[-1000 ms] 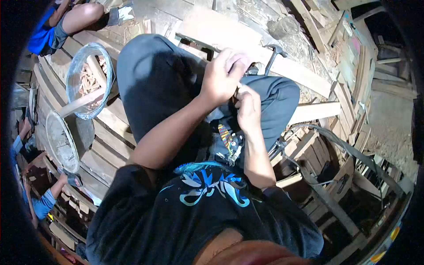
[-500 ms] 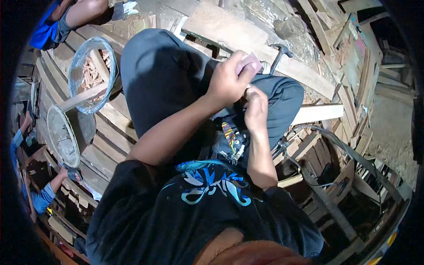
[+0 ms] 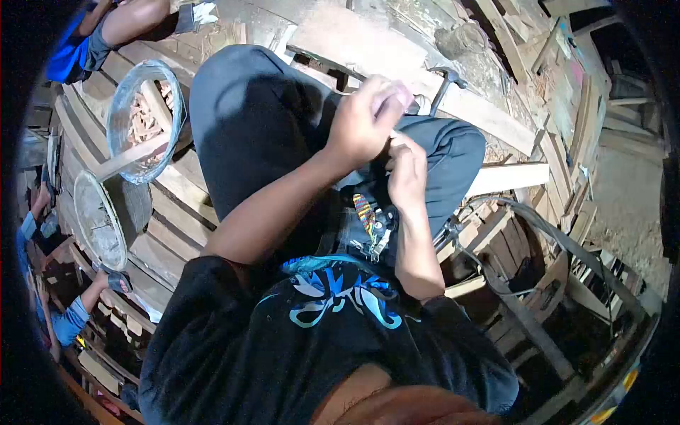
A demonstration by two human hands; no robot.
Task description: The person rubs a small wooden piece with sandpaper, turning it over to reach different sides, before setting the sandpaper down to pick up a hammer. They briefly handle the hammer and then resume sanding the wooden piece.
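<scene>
Sheet of pink papery material [image 3: 402, 94] held in left hand [image 3: 363, 120]; right hand [image 3: 407, 171] curled, contents unclear; dark metal hammer [image 3: 443, 93] nearby.

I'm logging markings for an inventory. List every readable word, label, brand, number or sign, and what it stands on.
No text can be read.
Blue-and-white shirt print: stylised shapes; whether they are lettering, I cannot tell.
Trinkets by the striped strap: too small to read.
Pink sheet: too blurred to read.
</scene>
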